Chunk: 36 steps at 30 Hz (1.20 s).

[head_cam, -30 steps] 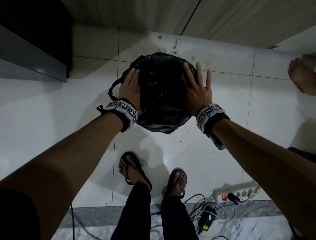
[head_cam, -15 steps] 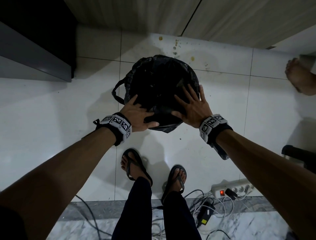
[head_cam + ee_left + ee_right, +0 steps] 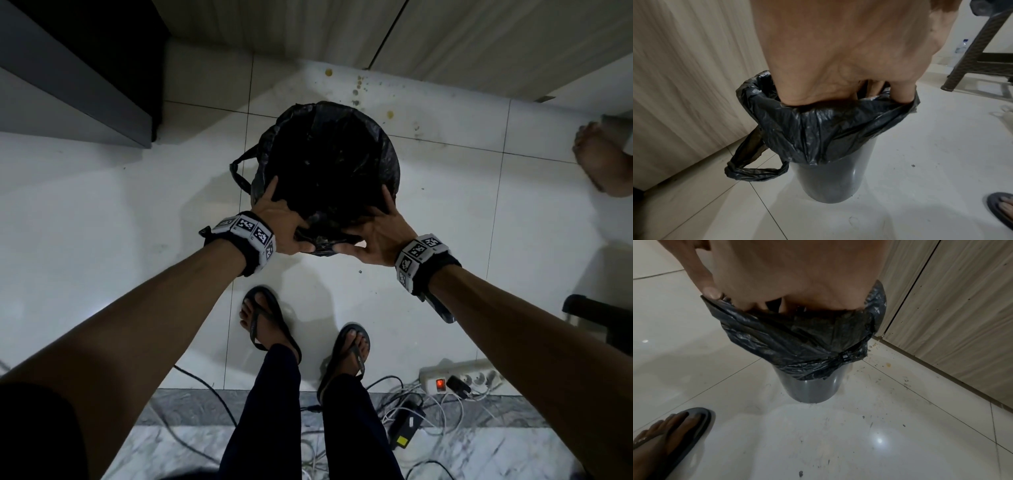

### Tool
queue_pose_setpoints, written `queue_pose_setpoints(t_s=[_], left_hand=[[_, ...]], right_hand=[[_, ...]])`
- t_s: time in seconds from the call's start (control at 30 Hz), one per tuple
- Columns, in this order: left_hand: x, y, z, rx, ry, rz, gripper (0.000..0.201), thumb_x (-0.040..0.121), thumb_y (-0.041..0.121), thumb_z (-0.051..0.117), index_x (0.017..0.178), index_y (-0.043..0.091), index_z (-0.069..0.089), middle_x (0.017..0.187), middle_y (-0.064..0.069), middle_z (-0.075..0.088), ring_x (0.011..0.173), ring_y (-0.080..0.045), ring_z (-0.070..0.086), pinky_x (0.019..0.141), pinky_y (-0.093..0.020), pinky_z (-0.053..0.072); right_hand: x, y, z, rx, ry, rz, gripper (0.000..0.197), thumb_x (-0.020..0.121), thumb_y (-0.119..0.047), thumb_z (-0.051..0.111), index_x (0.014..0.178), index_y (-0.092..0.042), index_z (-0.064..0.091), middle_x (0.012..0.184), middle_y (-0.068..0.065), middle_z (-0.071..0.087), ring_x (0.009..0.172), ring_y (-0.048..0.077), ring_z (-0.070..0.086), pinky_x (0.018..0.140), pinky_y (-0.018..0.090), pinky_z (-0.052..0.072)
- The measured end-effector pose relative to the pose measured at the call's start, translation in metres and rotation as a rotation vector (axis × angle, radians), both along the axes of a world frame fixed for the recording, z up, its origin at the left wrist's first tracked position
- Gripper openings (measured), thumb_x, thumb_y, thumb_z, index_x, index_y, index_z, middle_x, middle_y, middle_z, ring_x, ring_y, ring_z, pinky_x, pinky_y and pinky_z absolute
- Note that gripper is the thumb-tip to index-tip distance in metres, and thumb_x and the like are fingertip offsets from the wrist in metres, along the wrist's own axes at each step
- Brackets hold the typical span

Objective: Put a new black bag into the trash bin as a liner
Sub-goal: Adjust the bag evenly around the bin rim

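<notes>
A black bag (image 3: pixel 329 161) lines a round grey trash bin (image 3: pixel 830 178) on the white tile floor, its edge folded down over the rim. One bag handle loop (image 3: pixel 756 168) hangs loose on the left; the other handle is knotted tight against the right side (image 3: pixel 844 356). My left hand (image 3: pixel 286 224) and right hand (image 3: pixel 371 226) grip the near edge of the bag side by side, with fingers tucked inside the mouth and thumbs outside. The bin's inside is dark and hidden.
A dark cabinet (image 3: pixel 85 102) stands at the left and a wood-panel wall (image 3: pixel 445 41) runs close behind the bin. My sandalled feet (image 3: pixel 263 318) are just in front. A power strip (image 3: pixel 459 377) with cables lies at lower right. Another person's bare foot (image 3: pixel 603 164) is at right.
Both hands have slid from the sides of the bin's rim round to its near edge. The fingers, flat before, now curl over the bag edge.
</notes>
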State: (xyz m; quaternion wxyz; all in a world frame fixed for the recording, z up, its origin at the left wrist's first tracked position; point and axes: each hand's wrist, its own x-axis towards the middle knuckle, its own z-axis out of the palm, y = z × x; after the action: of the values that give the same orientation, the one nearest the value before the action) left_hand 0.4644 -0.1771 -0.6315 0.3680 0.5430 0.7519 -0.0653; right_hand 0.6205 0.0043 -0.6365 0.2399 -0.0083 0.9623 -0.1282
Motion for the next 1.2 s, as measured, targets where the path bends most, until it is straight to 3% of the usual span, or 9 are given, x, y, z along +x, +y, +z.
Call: queue_pose_setpoints(t_s=[0.1,0.27,0.37,0.47,0.53,0.67,0.9,1.07,1.2], left_hand=[[0.005,-0.003,0.001,0.029,-0.015,0.030,0.051,0.079,0.070,0.048,0.114,0.037,0.066,0.093,0.002,0.073,0.113,-0.019,0.059,0.116,-0.049,-0.015],[0.002,0.001,0.002,0.170,0.045,0.094,0.074,0.076,0.074,0.047,0.136,0.030,0.047,0.136,0.002,0.055,0.138,-0.022,0.033,0.119,-0.051,-0.005],[-0.007,-0.004,-0.001,0.087,0.061,0.085,0.079,0.078,0.077,0.039,0.139,0.028,0.043,0.135,-0.001,0.056,0.137,-0.025,0.035,0.119,-0.050,-0.010],[-0.012,-0.009,-0.005,0.077,0.099,0.086,0.098,0.070,0.086,0.021,0.142,0.022,0.039,0.134,-0.008,0.057,0.134,-0.026,0.040,0.120,-0.044,-0.011],[-0.014,-0.009,-0.007,0.100,0.131,0.088,0.106,0.067,0.087,0.024,0.148,0.018,0.026,0.151,-0.014,0.035,0.144,-0.028,0.022,0.120,-0.041,-0.011],[-0.022,-0.001,-0.005,0.242,0.143,0.192,0.116,0.068,0.079,0.052,0.152,0.015,0.003,0.160,-0.018,-0.006,0.148,-0.031,-0.011,0.120,-0.045,-0.007],[-0.055,0.028,0.005,0.262,0.022,0.438,0.116,0.075,0.051,0.069,0.151,0.018,-0.012,0.160,-0.013,-0.012,0.148,-0.033,-0.004,0.121,-0.046,0.007],[-0.076,0.059,0.002,0.158,-0.135,0.613,0.109,0.079,0.036,0.071,0.149,0.035,-0.012,0.153,-0.020,0.019,0.129,-0.044,0.039,0.104,-0.049,0.041],[-0.093,0.078,-0.007,0.155,-0.181,0.671,0.090,0.081,0.036,0.068,0.147,0.045,0.009,0.131,-0.019,0.044,0.112,-0.042,0.054,0.095,-0.044,0.045]], right_hand=[[0.006,0.004,0.004,0.004,0.015,-0.017,0.065,0.085,-0.073,0.022,0.123,-0.038,0.063,0.134,-0.004,0.061,0.143,0.024,0.032,0.118,0.060,-0.001],[-0.005,0.014,0.009,0.136,0.060,-0.133,0.076,0.084,-0.073,0.025,0.147,-0.033,0.034,0.158,0.012,0.027,0.148,0.037,0.013,0.119,0.059,0.002],[-0.007,0.021,0.007,0.162,0.021,-0.198,0.089,0.080,-0.075,0.041,0.153,-0.032,0.014,0.162,0.017,0.005,0.149,0.038,0.001,0.118,0.059,0.002],[-0.008,0.024,0.009,0.058,0.028,-0.393,0.110,0.073,-0.060,0.069,0.154,-0.029,0.001,0.161,0.018,-0.006,0.148,0.042,0.003,0.117,0.057,0.018],[-0.015,0.026,0.010,-0.097,-0.017,-0.582,0.119,0.072,-0.045,0.077,0.153,-0.030,-0.009,0.161,0.014,-0.012,0.144,0.043,0.022,0.106,0.055,0.039],[-0.030,0.030,0.011,-0.209,-0.055,-0.737,0.113,0.079,-0.039,0.072,0.152,-0.023,-0.013,0.163,0.007,0.002,0.132,0.039,0.045,0.092,0.049,0.049],[-0.058,0.043,0.011,-0.171,0.009,-0.733,0.100,0.084,-0.042,0.066,0.153,-0.032,-0.005,0.162,0.010,0.004,0.136,0.041,0.039,0.100,0.055,0.045],[-0.083,0.054,0.003,-0.197,-0.032,-0.695,0.092,0.088,-0.036,0.062,0.152,-0.039,-0.006,0.149,0.016,0.035,0.109,0.044,0.059,0.084,0.045,0.051],[-0.097,0.066,-0.003,-0.212,-0.001,-0.639,0.084,0.090,-0.031,0.058,0.152,-0.040,0.001,0.116,0.020,0.065,0.095,0.042,0.064,0.080,0.043,0.052]])
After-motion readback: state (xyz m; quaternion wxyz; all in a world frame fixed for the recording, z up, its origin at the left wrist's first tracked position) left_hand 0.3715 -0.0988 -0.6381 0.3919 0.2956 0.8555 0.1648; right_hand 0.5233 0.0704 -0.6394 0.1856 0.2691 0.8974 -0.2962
